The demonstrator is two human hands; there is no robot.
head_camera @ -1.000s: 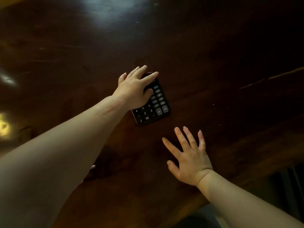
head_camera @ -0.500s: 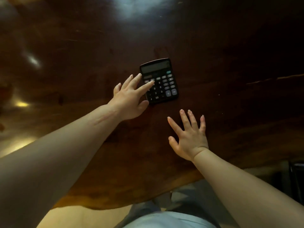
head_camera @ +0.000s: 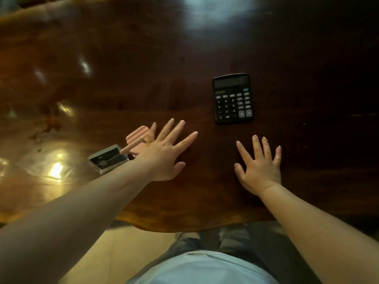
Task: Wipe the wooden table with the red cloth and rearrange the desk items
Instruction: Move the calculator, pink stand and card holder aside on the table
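Observation:
A black calculator (head_camera: 233, 98) lies flat on the dark wooden table (head_camera: 143, 68), keys facing me. My left hand (head_camera: 167, 152) hovers with fingers spread, well left of and nearer than the calculator, holding nothing. A pink ribbed item (head_camera: 137, 137) with a pink stick sits just behind that hand, partly hidden by it. My right hand (head_camera: 259, 167) is flat and open near the table's front edge, below the calculator. No red cloth is in view.
A small clear box with dark contents (head_camera: 108, 158) stands left of my left wrist. The table's wavy front edge (head_camera: 184, 228) runs just before my body. Bright reflections mark the left side of the table.
My left hand has let go of the calculator and drawn back to the left. The calculator now lies straight. The view shifted back, bringing the pink item and clear box into sight.

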